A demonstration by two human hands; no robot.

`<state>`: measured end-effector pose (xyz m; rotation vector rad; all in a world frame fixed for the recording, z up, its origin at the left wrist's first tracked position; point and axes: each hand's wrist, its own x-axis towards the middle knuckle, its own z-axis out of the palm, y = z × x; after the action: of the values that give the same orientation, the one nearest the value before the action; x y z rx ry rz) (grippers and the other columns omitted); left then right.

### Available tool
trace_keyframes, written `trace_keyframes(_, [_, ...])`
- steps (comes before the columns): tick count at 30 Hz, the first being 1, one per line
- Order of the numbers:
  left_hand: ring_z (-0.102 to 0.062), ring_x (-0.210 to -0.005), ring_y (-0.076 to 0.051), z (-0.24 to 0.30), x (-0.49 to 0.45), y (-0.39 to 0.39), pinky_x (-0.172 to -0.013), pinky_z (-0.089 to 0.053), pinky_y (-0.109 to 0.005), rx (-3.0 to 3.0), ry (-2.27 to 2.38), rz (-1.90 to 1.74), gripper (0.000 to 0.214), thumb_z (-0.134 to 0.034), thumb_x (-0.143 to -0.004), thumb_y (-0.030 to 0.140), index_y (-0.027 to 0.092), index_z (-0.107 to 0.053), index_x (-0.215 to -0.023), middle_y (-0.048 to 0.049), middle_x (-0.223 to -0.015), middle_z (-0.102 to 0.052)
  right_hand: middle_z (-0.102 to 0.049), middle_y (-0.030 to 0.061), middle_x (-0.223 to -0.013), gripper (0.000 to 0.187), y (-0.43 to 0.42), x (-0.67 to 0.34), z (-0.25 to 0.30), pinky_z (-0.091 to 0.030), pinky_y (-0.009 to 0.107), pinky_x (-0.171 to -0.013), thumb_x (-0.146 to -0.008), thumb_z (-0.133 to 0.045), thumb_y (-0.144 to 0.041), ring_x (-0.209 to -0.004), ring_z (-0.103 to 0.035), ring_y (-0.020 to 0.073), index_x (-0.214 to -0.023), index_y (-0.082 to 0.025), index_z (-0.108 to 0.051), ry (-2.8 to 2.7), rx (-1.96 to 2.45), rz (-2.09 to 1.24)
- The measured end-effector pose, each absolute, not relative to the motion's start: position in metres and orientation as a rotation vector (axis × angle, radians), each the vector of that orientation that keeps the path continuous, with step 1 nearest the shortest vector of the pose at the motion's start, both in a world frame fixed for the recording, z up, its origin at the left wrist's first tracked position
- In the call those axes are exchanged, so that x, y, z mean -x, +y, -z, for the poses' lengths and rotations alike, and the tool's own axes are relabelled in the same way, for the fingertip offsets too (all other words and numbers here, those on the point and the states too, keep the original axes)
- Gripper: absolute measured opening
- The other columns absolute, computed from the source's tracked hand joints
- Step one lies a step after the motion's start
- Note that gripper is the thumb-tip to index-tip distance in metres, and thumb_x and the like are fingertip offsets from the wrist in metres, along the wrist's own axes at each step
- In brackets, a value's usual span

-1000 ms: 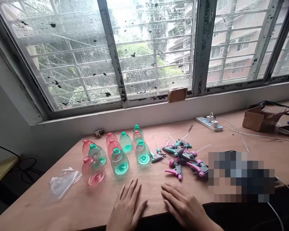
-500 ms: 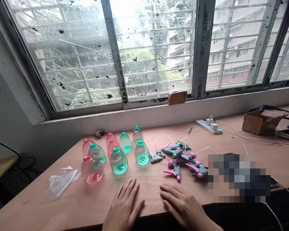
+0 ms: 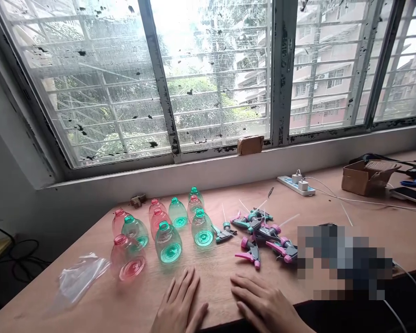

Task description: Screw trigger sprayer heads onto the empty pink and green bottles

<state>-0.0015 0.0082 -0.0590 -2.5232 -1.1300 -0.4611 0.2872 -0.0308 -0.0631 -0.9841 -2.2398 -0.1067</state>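
My left hand [image 3: 180, 305] and my right hand [image 3: 261, 303] lie flat on the wooden table [image 3: 367, 217] near its front edge, fingers stretched out, holding nothing. Just beyond them stand several small clear bottles, pink ones [image 3: 127, 256] and green ones [image 3: 168, 243], all without caps. To the right of the bottles lies a heap of pink and teal spray trigger heads [image 3: 263, 233] with thin white tubes. One teal trigger head [image 3: 223, 232] lies apart, beside the nearest green bottles.
A crumpled clear plastic bag [image 3: 78, 277] lies at the left. A white power strip [image 3: 296, 183] with plugs and cables sits at the back, a cardboard box [image 3: 367, 176] and a phone [image 3: 411, 195] at far right. Windows run behind the table.
The view has shifted slightly, down and to the right. Both hands stay flat on the table in about the same place.
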Motion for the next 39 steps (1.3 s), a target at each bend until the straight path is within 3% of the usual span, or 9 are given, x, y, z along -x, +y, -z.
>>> trace_keyframes(12, [-0.061, -0.131, -0.026, 0.057, 0.0, 0.007, -0.103, -0.057, -0.037, 2.504, -1.082, 0.446, 0.05, -0.056, -0.098, 0.043, 0.026, -0.052, -0.144, -0.0037, -0.149, -0.056, -0.073, 0.0105, -0.129, 0.031, -0.03, -0.289, 0.064, -0.058, 0.034, -0.098, -0.094, -0.059, -0.016, -0.116, -0.07, 0.0263, -0.124, -0.018, -0.067, -2.276, 0.968, 0.114])
trace_keyframes(22, [-0.056, -0.135, -0.032, 0.065, 0.004, 0.011, -0.11, -0.051, -0.047, 2.663, -1.244, 0.523, 0.052, -0.058, -0.096, 0.043, 0.032, -0.05, -0.146, -0.0047, -0.152, -0.053, -0.073, 0.0114, -0.129, 0.032, -0.031, -0.289, 0.062, -0.058, 0.036, -0.098, -0.093, -0.059, -0.014, -0.116, -0.069, 0.0275, -0.123, -0.017, -0.068, -2.285, 0.983, 0.074])
trace_keyframes(25, [-0.053, -0.138, -0.035, 0.066, 0.002, 0.011, -0.113, -0.046, -0.053, 2.775, -1.44, 0.705, 0.059, -0.063, -0.093, 0.042, 0.032, -0.046, -0.149, -0.0084, -0.153, -0.053, -0.074, 0.0111, -0.125, 0.03, -0.033, -0.289, 0.06, -0.059, 0.036, -0.097, -0.093, -0.058, -0.013, -0.115, -0.07, 0.0272, -0.121, -0.018, -0.068, -2.257, 0.972, 0.031])
trace_keyframes(29, [-0.038, -0.147, -0.037, 0.047, -0.014, 0.026, -0.117, -0.038, -0.057, 2.794, -1.621, 1.265, 0.085, -0.072, -0.083, 0.036, 0.026, -0.028, -0.156, -0.0152, -0.159, -0.041, -0.073, 0.0127, -0.123, 0.033, -0.026, -0.291, 0.047, -0.056, 0.033, -0.1, -0.097, -0.048, -0.011, -0.117, -0.068, 0.0232, -0.125, -0.018, -0.064, -2.127, 0.91, 0.005])
trace_keyframes(32, [-0.03, -0.151, -0.038, 0.017, -0.037, 0.054, -0.119, -0.032, -0.058, 2.744, -1.771, 1.353, 0.087, -0.065, -0.086, 0.044, 0.02, -0.02, -0.157, -0.0187, -0.163, -0.031, -0.068, 0.0134, -0.133, 0.038, -0.008, -0.299, 0.02, -0.052, 0.041, -0.106, -0.098, -0.044, -0.008, -0.128, -0.059, 0.0253, -0.131, -0.019, -0.06, -1.995, 1.074, 0.139])
trace_keyframes(35, [-0.013, -0.155, -0.038, -0.008, -0.059, 0.088, -0.124, -0.018, -0.057, 2.725, -1.857, 1.24, 0.094, -0.067, -0.082, 0.042, 0.015, -0.016, -0.156, -0.021, -0.167, -0.019, -0.057, 0.0188, -0.146, 0.058, 0.014, -0.311, -0.012, -0.044, 0.058, -0.11, -0.085, -0.043, 0.006, -0.136, -0.05, 0.036, -0.137, -0.015, -0.059, -1.958, 1.5, 0.353])
trace_keyframes(39, [-0.016, -0.154, -0.04, -0.017, -0.075, 0.12, -0.122, -0.023, -0.053, 2.711, -1.9, 1.227, 0.095, -0.069, -0.08, 0.043, 0.01, -0.019, -0.154, -0.0256, -0.163, -0.028, -0.056, 0.0205, -0.147, 0.076, 0.033, -0.325, -0.022, -0.044, 0.055, -0.11, -0.072, -0.041, 0.013, -0.137, -0.05, 0.0369, -0.143, -0.012, -0.056, -2.079, 1.784, 0.32])
